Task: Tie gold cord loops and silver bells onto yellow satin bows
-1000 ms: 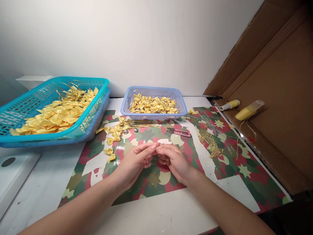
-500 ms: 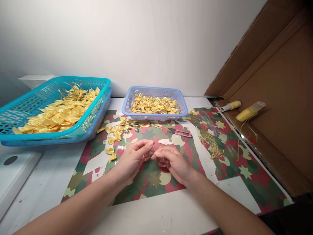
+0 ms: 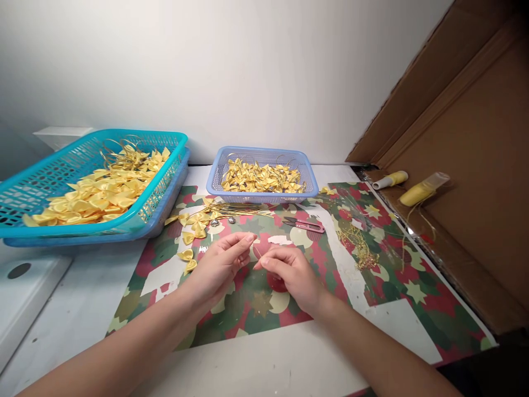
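Observation:
Over the patterned sheet my left hand (image 3: 227, 262) is closed in a pinch, thumb against forefinger; anything between the fingertips is too small to make out. Facing it, my right hand (image 3: 289, 270) pinches a thin, pale, needle-like strand (image 3: 257, 252) that sticks up from its fingertips. A small gap separates the two hands. Left of them lie loose yellow satin bows (image 3: 188, 259). Just beyond sit two small silver bells (image 3: 215, 223) and a bundle of gold cords (image 3: 239, 208). Pink-handled thread snips (image 3: 305, 224) rest beyond my right hand.
A turquoise basket (image 3: 173, 165) heaped with yellow bows stands at the left, stacked on a blue one. By the wall is a smaller blue basket (image 3: 262, 197) of bows. Gold thread scraps (image 3: 363, 251) and thread spools (image 3: 421, 190) lie rightward, beside cardboard (image 3: 463, 138).
My hands have moved slightly apart, the left one shifting a little leftward. The thin strand at my right fingertips shows more clearly. The things on the table look unmoved.

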Demonstrator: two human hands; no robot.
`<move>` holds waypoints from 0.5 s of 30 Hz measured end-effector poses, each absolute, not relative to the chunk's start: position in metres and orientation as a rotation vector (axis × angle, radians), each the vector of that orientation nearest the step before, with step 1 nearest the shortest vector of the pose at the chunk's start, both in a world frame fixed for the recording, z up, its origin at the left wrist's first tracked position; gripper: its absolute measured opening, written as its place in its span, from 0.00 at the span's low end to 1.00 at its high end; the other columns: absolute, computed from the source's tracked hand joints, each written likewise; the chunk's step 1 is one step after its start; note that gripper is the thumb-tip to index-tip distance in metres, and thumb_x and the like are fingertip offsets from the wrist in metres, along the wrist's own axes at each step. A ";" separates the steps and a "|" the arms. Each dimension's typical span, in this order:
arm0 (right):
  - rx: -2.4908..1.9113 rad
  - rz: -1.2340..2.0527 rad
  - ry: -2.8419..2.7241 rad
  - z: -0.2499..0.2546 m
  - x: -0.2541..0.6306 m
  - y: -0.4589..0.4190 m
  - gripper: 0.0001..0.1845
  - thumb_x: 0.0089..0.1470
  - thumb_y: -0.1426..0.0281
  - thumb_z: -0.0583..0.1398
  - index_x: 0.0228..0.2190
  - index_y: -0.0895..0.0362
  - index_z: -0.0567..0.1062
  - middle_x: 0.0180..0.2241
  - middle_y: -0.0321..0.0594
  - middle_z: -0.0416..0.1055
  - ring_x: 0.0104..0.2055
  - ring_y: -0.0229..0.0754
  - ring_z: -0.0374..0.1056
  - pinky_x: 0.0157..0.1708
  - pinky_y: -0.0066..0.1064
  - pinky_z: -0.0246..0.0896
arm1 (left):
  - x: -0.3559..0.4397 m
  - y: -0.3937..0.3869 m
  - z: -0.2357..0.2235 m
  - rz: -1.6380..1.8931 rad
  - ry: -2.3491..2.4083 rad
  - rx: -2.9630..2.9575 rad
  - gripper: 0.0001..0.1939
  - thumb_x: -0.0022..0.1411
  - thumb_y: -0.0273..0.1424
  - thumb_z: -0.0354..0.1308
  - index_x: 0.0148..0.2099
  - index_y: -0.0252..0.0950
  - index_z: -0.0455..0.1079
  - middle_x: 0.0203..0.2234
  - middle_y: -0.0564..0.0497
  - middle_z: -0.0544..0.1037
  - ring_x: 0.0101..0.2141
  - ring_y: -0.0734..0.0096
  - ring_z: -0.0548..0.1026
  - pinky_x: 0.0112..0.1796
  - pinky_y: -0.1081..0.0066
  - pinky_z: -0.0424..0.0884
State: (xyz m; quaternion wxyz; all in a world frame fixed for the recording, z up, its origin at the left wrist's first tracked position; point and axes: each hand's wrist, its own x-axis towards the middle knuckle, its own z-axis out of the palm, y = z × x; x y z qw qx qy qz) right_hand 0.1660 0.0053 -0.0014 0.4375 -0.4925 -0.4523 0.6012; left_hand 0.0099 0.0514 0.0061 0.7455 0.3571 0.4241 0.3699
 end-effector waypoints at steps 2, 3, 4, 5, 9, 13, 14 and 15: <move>-1.222 1.367 -1.231 0.001 0.165 0.003 0.11 0.50 0.68 0.59 0.23 0.56 0.79 0.22 0.34 0.61 0.27 0.34 0.58 0.28 0.28 0.51 | 0.008 0.054 0.006 0.844 0.933 0.772 0.15 0.51 0.39 0.68 0.28 0.34 0.70 0.19 0.58 0.60 0.23 0.79 0.56 0.24 0.80 0.59; -1.218 1.334 -1.260 0.002 0.164 0.002 0.11 0.51 0.68 0.58 0.23 0.56 0.79 0.23 0.34 0.62 0.28 0.35 0.59 0.29 0.28 0.53 | 0.007 0.056 0.006 0.857 0.932 0.770 0.15 0.51 0.39 0.68 0.28 0.34 0.70 0.20 0.58 0.59 0.23 0.80 0.56 0.24 0.81 0.59; -1.219 1.320 -1.271 0.002 0.164 0.002 0.11 0.51 0.68 0.58 0.23 0.56 0.79 0.23 0.34 0.62 0.28 0.35 0.59 0.29 0.28 0.53 | 0.007 0.057 0.006 0.860 0.929 0.772 0.14 0.51 0.39 0.68 0.28 0.34 0.70 0.20 0.58 0.59 0.23 0.80 0.56 0.24 0.81 0.59; -1.224 1.319 -1.268 0.002 0.164 0.002 0.11 0.51 0.69 0.58 0.22 0.56 0.78 0.23 0.34 0.62 0.28 0.35 0.59 0.29 0.28 0.53 | 0.006 0.057 0.007 0.852 0.923 0.776 0.14 0.52 0.39 0.68 0.28 0.34 0.70 0.20 0.58 0.59 0.23 0.80 0.56 0.24 0.81 0.59; -1.263 1.368 -1.153 -0.001 0.165 0.005 0.12 0.47 0.69 0.56 0.18 0.57 0.75 0.19 0.32 0.59 0.23 0.33 0.55 0.25 0.28 0.48 | 0.006 0.057 0.008 0.810 0.899 0.763 0.15 0.53 0.38 0.67 0.27 0.34 0.68 0.20 0.57 0.60 0.23 0.80 0.57 0.24 0.82 0.60; -1.255 1.439 -1.014 -0.003 0.165 0.006 0.10 0.47 0.68 0.56 0.20 0.57 0.74 0.20 0.32 0.59 0.21 0.31 0.52 0.22 0.28 0.46 | 0.005 0.054 0.011 0.786 0.875 0.731 0.14 0.52 0.37 0.68 0.27 0.34 0.69 0.20 0.57 0.61 0.22 0.80 0.57 0.24 0.82 0.60; -1.251 1.447 -0.998 -0.003 0.165 0.006 0.10 0.47 0.67 0.56 0.21 0.57 0.74 0.20 0.32 0.60 0.21 0.31 0.52 0.22 0.27 0.46 | 0.005 0.054 0.012 0.780 0.869 0.726 0.14 0.53 0.37 0.67 0.26 0.34 0.69 0.20 0.57 0.60 0.22 0.80 0.57 0.23 0.82 0.60; -1.243 1.453 -0.993 -0.003 0.165 0.006 0.09 0.47 0.67 0.57 0.23 0.58 0.75 0.21 0.31 0.60 0.21 0.31 0.51 0.22 0.27 0.46 | 0.005 0.053 0.012 0.776 0.865 0.718 0.13 0.52 0.37 0.68 0.27 0.34 0.69 0.20 0.57 0.60 0.22 0.80 0.57 0.23 0.82 0.60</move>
